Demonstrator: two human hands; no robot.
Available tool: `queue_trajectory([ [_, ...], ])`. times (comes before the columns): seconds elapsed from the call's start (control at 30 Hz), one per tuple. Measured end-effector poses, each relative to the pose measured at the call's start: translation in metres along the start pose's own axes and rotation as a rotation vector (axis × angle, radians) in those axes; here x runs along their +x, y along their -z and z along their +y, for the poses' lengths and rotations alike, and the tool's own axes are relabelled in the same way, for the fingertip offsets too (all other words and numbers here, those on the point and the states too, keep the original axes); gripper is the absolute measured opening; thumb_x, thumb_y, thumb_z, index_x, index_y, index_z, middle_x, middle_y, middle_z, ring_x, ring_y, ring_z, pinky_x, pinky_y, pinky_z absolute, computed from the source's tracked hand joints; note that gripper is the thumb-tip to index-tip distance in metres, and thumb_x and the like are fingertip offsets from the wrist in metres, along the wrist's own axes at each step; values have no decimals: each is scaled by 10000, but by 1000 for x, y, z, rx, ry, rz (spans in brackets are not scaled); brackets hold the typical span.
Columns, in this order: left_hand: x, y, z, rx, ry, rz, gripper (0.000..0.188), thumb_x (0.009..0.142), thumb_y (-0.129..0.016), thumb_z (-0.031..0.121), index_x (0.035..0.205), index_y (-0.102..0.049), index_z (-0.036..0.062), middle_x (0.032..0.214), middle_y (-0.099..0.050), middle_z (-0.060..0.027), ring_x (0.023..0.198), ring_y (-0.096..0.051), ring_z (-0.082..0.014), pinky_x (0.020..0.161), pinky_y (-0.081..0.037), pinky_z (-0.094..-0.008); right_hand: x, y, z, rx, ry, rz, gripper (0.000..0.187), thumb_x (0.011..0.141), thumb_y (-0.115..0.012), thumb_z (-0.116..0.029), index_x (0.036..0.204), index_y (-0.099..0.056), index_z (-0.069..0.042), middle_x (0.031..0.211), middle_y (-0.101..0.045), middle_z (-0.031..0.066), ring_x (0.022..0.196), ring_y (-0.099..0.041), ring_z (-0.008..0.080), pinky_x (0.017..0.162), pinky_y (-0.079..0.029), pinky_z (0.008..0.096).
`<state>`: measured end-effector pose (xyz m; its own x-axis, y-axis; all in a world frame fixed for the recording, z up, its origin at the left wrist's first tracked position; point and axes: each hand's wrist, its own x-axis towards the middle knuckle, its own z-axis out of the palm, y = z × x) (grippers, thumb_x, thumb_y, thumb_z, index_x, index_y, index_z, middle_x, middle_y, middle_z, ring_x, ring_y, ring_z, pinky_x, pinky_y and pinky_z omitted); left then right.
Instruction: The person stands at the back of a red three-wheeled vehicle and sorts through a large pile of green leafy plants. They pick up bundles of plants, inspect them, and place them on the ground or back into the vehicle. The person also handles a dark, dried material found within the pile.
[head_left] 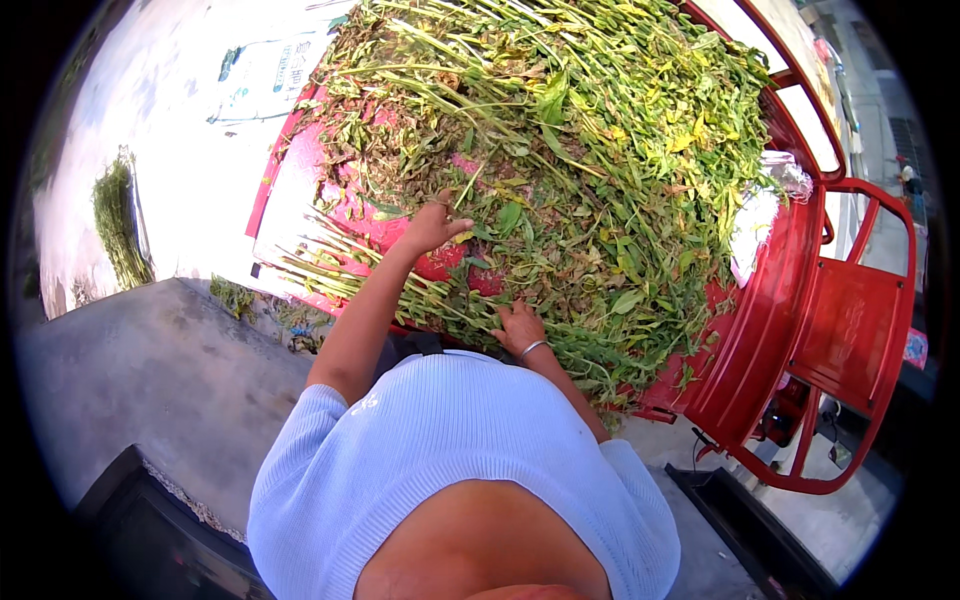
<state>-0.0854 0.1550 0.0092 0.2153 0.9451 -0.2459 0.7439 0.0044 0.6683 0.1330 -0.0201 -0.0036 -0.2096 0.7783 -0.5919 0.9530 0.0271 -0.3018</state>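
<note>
Outdoors: left hand (432, 228) fingers spread flat, released, on leafy green stalks (560, 150); right hand (520, 326) fingers curled, grasping stalks nearer; red cart bed (300, 185) beneath.

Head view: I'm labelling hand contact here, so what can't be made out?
- Left hand: fingertips buried in the green plant stalks; grasp unclear.
- Right hand: palm pressed down on the stalks; grip hidden.
- Red cart bed: mostly covered by plants.

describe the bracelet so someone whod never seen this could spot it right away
Start at the red cart bed heaped with green leafy stalks. At the heap's near edge rests the right hand. On its wrist sits the bracelet, a thin silvery ring, the only metal band among leaves and stems.
</note>
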Motion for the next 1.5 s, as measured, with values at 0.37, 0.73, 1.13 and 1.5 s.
queue_trajectory([
  [0.37,67,-11,-34,4,196,24,507,894,-443,434,829,-594,-45,853,-591,-241,851,-553,-397,770,-444,-459,110,166,89,-131,-183,552,578,686,-742,-226,1152,-452,-46,1144,-465,146,1066,-466,317,845,-432,417],
  [0.73,58,-13,-66,94,19,-31,633,799,-492,16,1368,-217,-27,1339,-358,-221,1210,-396,-350,957,-384,-467,203,233,119,-198,-513,345,873,584,-792,-463,1284,-354,-177,1166,-457,69,1108,-460,281,820,-394,512],
  [1.13,67,-12,-48,78,177,-225,548,831,-530,503,980,-579,-23,1011,-599,-191,818,-584,-386,786,-467,-470,176,208,131,-109,-246,277,527,555,-735,-262,1025,-556,-104,994,-595,90,1001,-483,323,774,-412,503],
  [1.5,40,-12,-48,-82,153,229,758,634,-684,626,678,-537,-116,679,-571,-270,648,-570,-362,661,-436,-473,145,180,140,42,38,531,506,608,-752,-128,1057,-539,-32,1067,-551,187,989,-521,366,854,-440,405],
])
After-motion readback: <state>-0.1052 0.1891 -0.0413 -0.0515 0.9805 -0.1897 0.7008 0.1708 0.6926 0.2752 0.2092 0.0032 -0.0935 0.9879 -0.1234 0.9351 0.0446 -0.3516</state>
